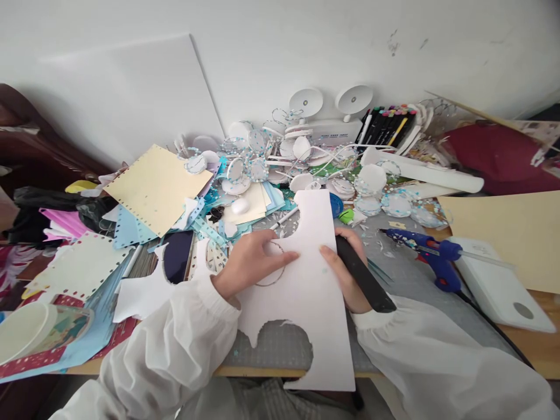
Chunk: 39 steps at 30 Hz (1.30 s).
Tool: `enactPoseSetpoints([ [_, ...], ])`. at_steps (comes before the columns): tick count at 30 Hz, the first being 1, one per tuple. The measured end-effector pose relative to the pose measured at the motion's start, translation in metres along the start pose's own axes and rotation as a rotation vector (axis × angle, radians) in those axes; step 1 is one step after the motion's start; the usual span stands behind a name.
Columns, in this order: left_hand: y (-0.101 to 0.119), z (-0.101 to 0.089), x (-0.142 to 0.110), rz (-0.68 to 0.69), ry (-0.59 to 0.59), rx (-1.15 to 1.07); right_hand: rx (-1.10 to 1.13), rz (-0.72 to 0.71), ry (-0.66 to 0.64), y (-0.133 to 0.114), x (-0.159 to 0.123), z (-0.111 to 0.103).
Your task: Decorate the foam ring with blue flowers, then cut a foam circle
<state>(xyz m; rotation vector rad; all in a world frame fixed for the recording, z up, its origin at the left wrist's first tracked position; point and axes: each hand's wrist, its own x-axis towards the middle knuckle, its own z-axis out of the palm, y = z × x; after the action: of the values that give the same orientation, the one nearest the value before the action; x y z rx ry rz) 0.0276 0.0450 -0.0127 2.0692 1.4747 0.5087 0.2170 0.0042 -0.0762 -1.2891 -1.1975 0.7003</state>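
A white foam board [315, 291] with round pieces cut out of its edges is held up over the grey cutting mat [289, 347]. My left hand [254, 262] grips the board's left side, thumb flat on its face, beside a round line [282, 274] drawn or cut there. In my right hand [352, 274] is a long black handle [363, 274] of a tool whose working end is hidden. The right thumb presses on the board near its right edge.
Right of the board lies a blue glue gun [437, 256] near a white flat device [503, 286]. White discs with blue-dotted trim [371, 181] pile up behind. Paper sheets [160, 186] and a board offcut [142, 291] lie left; black markers [389, 125] stand at the back.
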Motion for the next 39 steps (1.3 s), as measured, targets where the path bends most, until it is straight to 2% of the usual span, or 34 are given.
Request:
enactPoseSetpoints([
  [13,-0.0045,0.0010,0.0003,-0.078,-0.059,-0.233,0.106,0.135,-0.054,0.0005,-0.0005,0.0028],
  [19,-0.0039,0.0009,0.0009,-0.139,-0.130,-0.353,0.097,0.143,-0.077,-0.0009,0.0010,0.0022],
  [28,-0.0074,0.0007,0.0026,-0.130,-0.180,-0.416,0.121,0.127,-0.053,0.0011,0.0020,0.0003],
  [39,-0.0092,0.0016,0.0040,-0.243,-0.275,-0.581,0.199,0.210,-0.063,0.0005,0.0022,-0.0016],
])
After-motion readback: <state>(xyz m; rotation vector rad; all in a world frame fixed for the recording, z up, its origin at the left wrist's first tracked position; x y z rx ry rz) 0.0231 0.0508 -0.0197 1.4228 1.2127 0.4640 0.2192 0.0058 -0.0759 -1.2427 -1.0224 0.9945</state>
